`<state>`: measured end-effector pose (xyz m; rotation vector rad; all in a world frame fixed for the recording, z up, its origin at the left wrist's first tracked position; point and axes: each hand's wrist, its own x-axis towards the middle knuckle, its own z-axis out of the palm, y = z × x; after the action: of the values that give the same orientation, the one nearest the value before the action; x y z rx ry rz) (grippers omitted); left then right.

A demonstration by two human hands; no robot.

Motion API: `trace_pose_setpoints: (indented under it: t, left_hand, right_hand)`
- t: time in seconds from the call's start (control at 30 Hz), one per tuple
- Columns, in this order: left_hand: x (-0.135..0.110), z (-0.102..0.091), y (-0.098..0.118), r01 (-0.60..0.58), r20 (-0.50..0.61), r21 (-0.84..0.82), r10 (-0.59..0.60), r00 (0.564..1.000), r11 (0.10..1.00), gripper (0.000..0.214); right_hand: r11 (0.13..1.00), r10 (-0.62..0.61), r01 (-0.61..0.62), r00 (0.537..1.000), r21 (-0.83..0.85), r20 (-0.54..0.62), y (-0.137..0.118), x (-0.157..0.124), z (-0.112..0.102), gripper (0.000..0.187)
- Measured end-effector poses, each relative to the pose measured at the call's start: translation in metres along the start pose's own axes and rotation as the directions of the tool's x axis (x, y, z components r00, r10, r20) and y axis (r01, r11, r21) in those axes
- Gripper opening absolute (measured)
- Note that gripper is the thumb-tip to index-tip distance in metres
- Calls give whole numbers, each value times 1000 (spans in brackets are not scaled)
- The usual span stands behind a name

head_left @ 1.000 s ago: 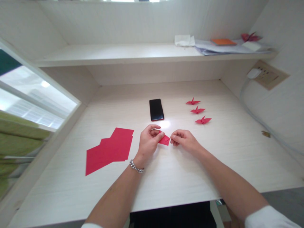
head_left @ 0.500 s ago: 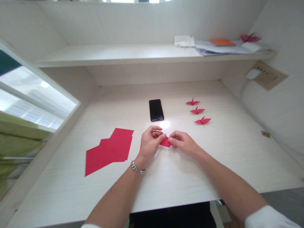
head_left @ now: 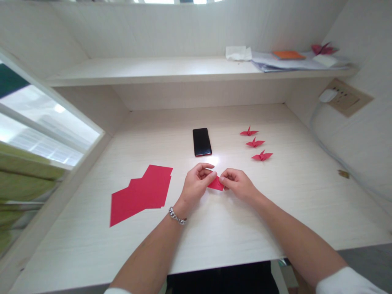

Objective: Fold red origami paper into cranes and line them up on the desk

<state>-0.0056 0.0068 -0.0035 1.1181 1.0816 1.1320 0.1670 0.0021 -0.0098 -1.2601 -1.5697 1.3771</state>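
As L hand (head_left: 197, 179) and R hand (head_left: 237, 181) meet over the counter (head_left: 214, 241): near each other, both pinching, w/ the folded red paper (head_left: 216, 184) btwn them.
Folded red paper: mid-counter, small, so prob. held by fingertips b/c a full grip would hide it.
L hand: thumb on top of the paper's left part, fingers curled behind; looks like the steadying hold.
R hand: thumb & index at the paper's right edge; pinching or just pressing, can't tell for sure, too small.
Red sheets (head_left: 147, 190): flat, overlapping, left of L hand; prob. there for easy reach w/o crossing arms.
Red cranes (head_left: 255, 143): 3, slanted row beyond R hand, wings spread; apart from each other, maybe so wings don't get bent.
Phone (head_left: 202, 142): screen up & dark, beyond the hands; likely put there to spare elbow room.
Shelf (head_left: 153, 69): white papers (head_left: 263, 65), orange item (head_left: 288, 55), reddish folded shape (head_left: 324, 49) at right end; prob. stored up high to save counter space.
Cable (head_left: 324, 145): from plug (head_left: 328, 96) along right side, presumably kept off the work area.
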Motion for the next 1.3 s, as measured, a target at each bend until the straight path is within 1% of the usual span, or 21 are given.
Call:
trace_pose_setpoints:
  t: [0.1,0.23,0.33,0.47,0.53,0.63,0.73,0.83,0.93,1.03,1.13,1.2,1.23,1.3]
  left_hand:
    - [-3,1,1,2,11,18,-3,1000,1000,36]
    - [-4,1,-1,18,7,9,-18,1000,1000,35]
    - [-2,0,-2,21,12,-49,-21,1000,999,33]
    - [1,-3,-1,-10,-27,-110,7,1000,994,30]
    - [2,-5,-1,-25,-45,-96,21,999,995,31]
    - [2,-6,-1,-49,-60,-68,45,997,997,30]
    - [2,-6,-1,-54,-63,-63,50,997,997,30]
    - [1,-5,-1,-47,-44,-44,45,998,998,30]
    - [0,-4,0,-30,-16,14,31,999,999,31]
    - [-1,-1,0,-1,-2,4,1,1000,1000,33]
    - [-2,3,-2,43,34,-86,-40,999,995,41]
    - [-3,5,-3,67,68,-115,-59,996,991,48]
    - [-3,6,-3,74,78,-117,-66,995,990,50]
    - [-4,7,-2,83,84,-111,-74,994,990,49]
  right_hand:
    - [999,0,0,1000,-50,9,-3,-1,1,13]
    - [993,-29,30,1000,-117,11,-4,-3,2,12]
    - [997,-22,23,1000,-79,11,-3,-2,2,13]
    - [999,32,-31,998,-4,58,-1,-1,1,14]
    - [999,35,-35,998,-6,59,-1,-2,0,14]
    - [1000,9,-10,999,8,45,-2,-2,0,13]
    - [999,19,-23,996,41,88,-3,-2,-1,12]
    - [998,52,-56,992,37,117,-3,-2,-2,10]
    - [996,76,-83,988,43,136,-3,0,-3,9]
    - [996,61,-67,994,61,87,0,1,-2,12]
    - [995,34,-31,999,92,-32,4,3,0,16]
    - [992,19,-8,996,125,-92,7,5,0,20]
    - [990,15,-1,995,141,-98,8,5,0,21]
    - [986,14,-2,997,165,-74,9,6,-1,23]
